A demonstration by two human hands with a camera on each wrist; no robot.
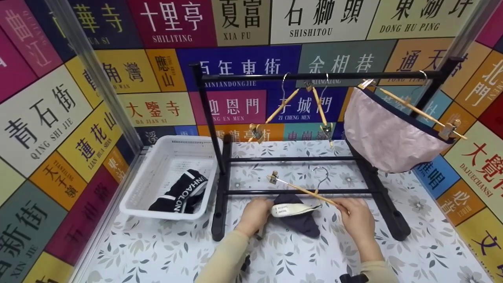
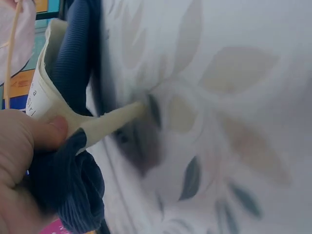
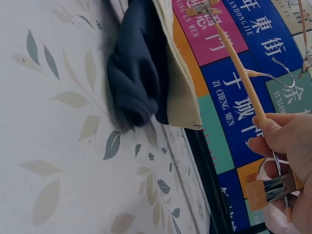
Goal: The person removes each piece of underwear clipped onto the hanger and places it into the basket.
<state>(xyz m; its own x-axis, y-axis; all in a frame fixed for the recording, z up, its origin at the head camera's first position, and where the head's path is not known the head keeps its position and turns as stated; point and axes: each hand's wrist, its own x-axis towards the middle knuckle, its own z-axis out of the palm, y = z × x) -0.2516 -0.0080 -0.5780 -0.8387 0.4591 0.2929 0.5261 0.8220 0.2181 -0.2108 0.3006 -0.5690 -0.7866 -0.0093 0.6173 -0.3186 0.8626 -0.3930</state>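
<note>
My left hand (image 1: 255, 214) pinches dark navy underwear (image 1: 300, 226) by its cream printed waistband, with thumb on the band in the left wrist view. The cloth hangs folded just above the table. My right hand (image 1: 358, 220) grips one end of a wooden clip hanger (image 1: 302, 189), its hook upward and its far clip (image 1: 273, 177) free of cloth. A second clip (image 3: 275, 187) sits by the right fingers in the right wrist view. The underwear and the hanger are apart.
A black rack (image 1: 259, 76) stands behind the hands, carrying bare clip hangers (image 1: 283, 105) and pink underwear (image 1: 387, 133) clipped to another hanger at right. At left is a white plastic basket (image 1: 129, 208) with black underwear (image 1: 182, 194) inside. Patterned walls enclose the floral-covered table (image 1: 157, 251).
</note>
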